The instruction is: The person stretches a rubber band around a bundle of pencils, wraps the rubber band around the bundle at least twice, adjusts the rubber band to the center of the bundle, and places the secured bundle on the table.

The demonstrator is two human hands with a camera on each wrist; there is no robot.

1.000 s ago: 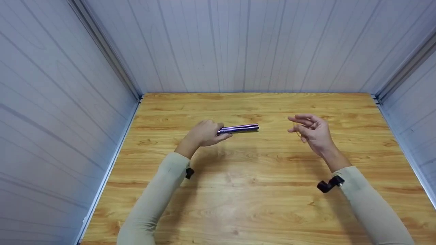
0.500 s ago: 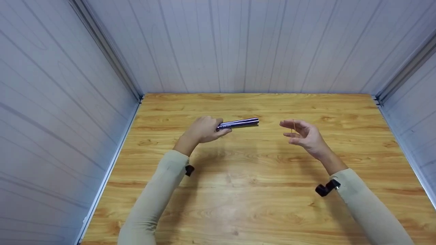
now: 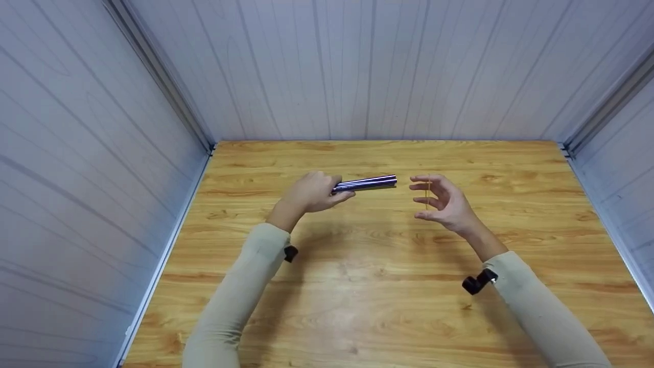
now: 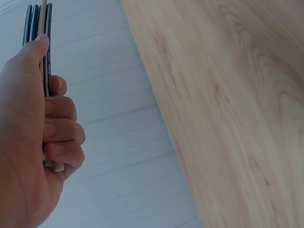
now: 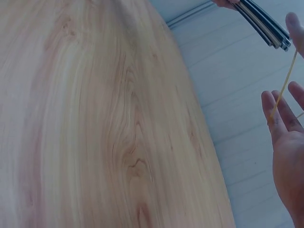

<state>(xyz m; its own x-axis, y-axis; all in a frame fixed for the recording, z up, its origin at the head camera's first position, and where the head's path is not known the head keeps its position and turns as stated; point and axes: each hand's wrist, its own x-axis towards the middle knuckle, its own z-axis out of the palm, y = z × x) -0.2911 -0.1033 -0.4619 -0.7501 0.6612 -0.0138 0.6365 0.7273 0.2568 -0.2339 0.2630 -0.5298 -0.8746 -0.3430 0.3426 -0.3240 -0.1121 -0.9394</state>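
Note:
My left hand (image 3: pixel 312 192) grips a bundle of several slim, dark, shiny pencils (image 3: pixel 369 182) above the table, their free ends pointing right. In the left wrist view the fingers curl round the pencils (image 4: pixel 34 21), and pale ends poke out below the little finger. A thin yellow rubber band (image 3: pixel 428 197) is looped over the spread fingers and thumb of my right hand (image 3: pixel 452 205), stretched into a tall loop. This hand stands just right of the pencil ends, with a small gap between. The right wrist view catches the taut rubber band (image 5: pixel 287 81) at its edge.
A wood-grain table (image 3: pixel 352 286) lies under both hands. Pale panelled walls (image 3: pixel 347 66) rise behind it and on both sides. Each sleeve cuff carries a small black camera mount (image 3: pixel 479 281).
My right hand has spread its fingers, stretching the rubber band wide, and moved left toward the pencils. My left hand has shifted slightly right and away from me with the bundle.

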